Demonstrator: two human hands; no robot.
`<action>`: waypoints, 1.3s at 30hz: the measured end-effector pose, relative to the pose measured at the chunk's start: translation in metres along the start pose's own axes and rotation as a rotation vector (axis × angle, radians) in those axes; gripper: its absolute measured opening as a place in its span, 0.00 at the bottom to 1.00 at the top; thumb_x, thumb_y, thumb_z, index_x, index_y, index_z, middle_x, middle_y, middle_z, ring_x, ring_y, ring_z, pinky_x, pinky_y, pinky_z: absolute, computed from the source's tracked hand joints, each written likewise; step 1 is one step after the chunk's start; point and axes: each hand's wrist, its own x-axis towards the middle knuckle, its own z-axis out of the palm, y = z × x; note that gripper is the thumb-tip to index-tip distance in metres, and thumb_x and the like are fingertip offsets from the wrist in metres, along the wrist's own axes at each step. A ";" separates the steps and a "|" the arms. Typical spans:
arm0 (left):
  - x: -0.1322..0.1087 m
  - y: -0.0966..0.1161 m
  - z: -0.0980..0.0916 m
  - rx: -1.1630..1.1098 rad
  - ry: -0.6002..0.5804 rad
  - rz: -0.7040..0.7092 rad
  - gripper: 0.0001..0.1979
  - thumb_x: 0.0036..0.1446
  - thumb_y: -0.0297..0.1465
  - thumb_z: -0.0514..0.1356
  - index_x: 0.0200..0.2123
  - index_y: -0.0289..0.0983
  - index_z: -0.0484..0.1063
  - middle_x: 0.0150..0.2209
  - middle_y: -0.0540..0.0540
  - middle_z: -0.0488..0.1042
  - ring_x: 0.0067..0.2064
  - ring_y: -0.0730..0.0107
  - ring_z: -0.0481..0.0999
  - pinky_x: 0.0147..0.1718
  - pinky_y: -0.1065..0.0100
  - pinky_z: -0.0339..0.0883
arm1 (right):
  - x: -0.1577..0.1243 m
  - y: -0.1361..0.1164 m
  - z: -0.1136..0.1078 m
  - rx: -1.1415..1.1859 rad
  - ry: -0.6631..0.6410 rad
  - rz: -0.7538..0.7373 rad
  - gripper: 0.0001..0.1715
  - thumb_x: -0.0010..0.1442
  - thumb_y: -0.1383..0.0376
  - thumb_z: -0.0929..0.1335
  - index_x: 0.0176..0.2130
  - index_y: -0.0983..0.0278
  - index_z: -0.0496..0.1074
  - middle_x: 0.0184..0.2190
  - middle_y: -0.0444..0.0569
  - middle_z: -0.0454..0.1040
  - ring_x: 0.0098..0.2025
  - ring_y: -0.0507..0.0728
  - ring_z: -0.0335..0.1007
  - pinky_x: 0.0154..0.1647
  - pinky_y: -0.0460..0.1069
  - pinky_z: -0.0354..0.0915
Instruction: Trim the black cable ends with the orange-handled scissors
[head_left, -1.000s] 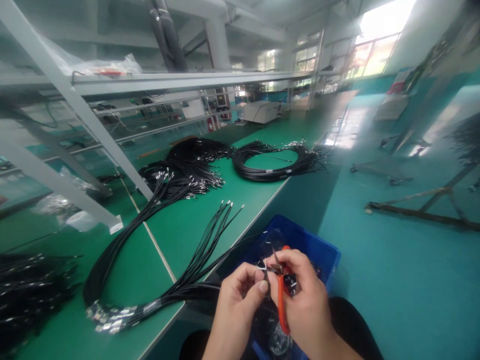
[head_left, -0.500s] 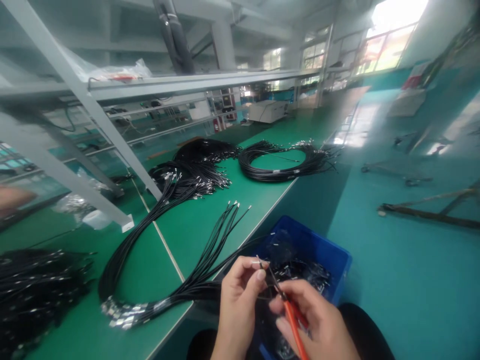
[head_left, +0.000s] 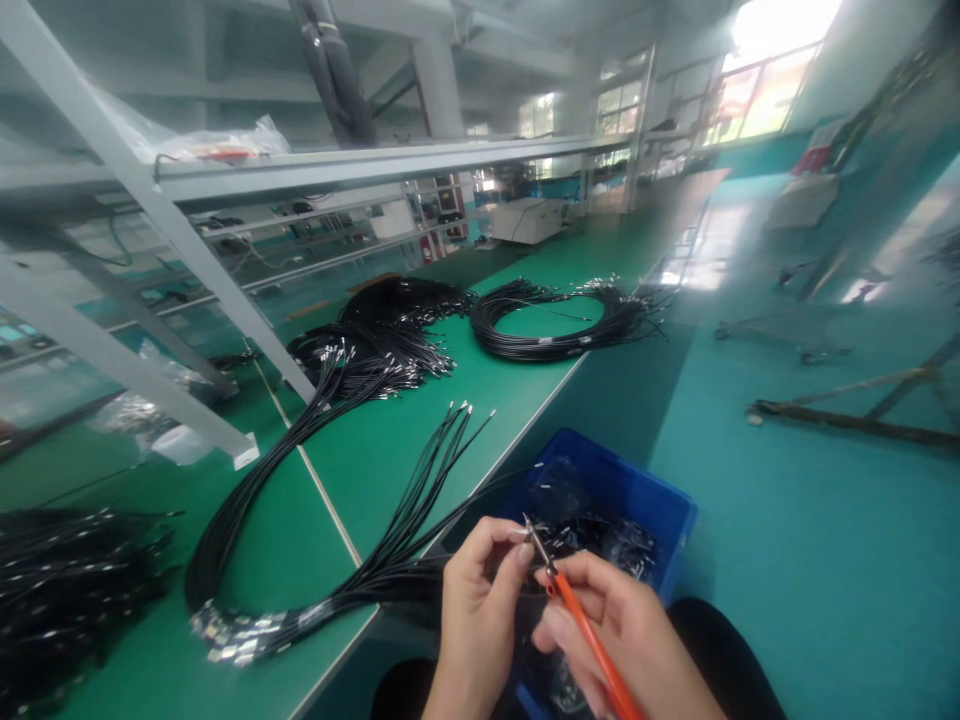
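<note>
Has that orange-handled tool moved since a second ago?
Yes: judged against the blue bin, the orange-handled tool has its tips further left and its handle end further right and lower in the view.

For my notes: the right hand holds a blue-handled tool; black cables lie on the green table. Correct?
Not quite: the head view shows the right hand holding an orange-handled tool; black cables do lie on the green table.

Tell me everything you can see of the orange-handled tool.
The orange-handled tool has slim, pointed, metal-looking tips and an orange, plastic-looking handle. Held in the right hand over the blue bin, it slants forward and leftward, its tips near the left hand. Whether the tips are open or touching anything is unclear.
</note>
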 end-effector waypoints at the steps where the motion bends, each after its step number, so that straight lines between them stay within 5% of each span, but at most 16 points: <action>1: 0.000 0.000 0.001 0.008 0.000 0.002 0.03 0.54 0.31 0.60 0.31 0.38 0.71 0.29 0.51 0.72 0.31 0.71 0.70 0.31 0.73 0.64 | 0.000 0.000 -0.001 -0.003 0.005 0.003 0.18 0.48 0.60 0.72 0.36 0.67 0.68 0.23 0.48 0.76 0.10 0.43 0.54 0.11 0.41 0.47; 9: 0.002 -0.001 0.003 0.063 -0.007 0.029 0.02 0.55 0.30 0.59 0.31 0.38 0.70 0.28 0.52 0.71 0.31 0.72 0.69 0.31 0.74 0.63 | 0.001 -0.002 -0.003 0.003 0.028 0.014 0.17 0.47 0.61 0.73 0.35 0.67 0.68 0.22 0.46 0.75 0.10 0.42 0.54 0.10 0.41 0.46; 20: 0.005 -0.001 0.005 -0.001 0.034 -0.028 0.03 0.53 0.30 0.61 0.32 0.37 0.73 0.29 0.50 0.73 0.30 0.71 0.70 0.29 0.73 0.65 | -0.001 0.003 -0.017 0.067 -0.132 0.033 0.27 0.45 0.50 0.73 0.35 0.67 0.64 0.18 0.44 0.73 0.08 0.40 0.50 0.10 0.38 0.45; 35: 0.002 0.004 0.011 0.076 0.085 0.024 0.02 0.51 0.28 0.60 0.27 0.36 0.73 0.25 0.50 0.73 0.27 0.69 0.72 0.28 0.71 0.67 | 0.003 -0.002 -0.014 0.023 -0.148 0.072 0.23 0.49 0.52 0.71 0.35 0.65 0.63 0.19 0.44 0.72 0.08 0.42 0.51 0.10 0.40 0.46; 39: 0.004 0.002 0.010 0.186 0.093 0.073 0.04 0.52 0.27 0.59 0.28 0.37 0.73 0.26 0.49 0.73 0.28 0.68 0.72 0.28 0.71 0.65 | 0.000 0.009 -0.017 -0.073 -0.070 -0.007 0.14 0.48 0.61 0.72 0.32 0.65 0.65 0.19 0.40 0.69 0.15 0.45 0.56 0.17 0.42 0.53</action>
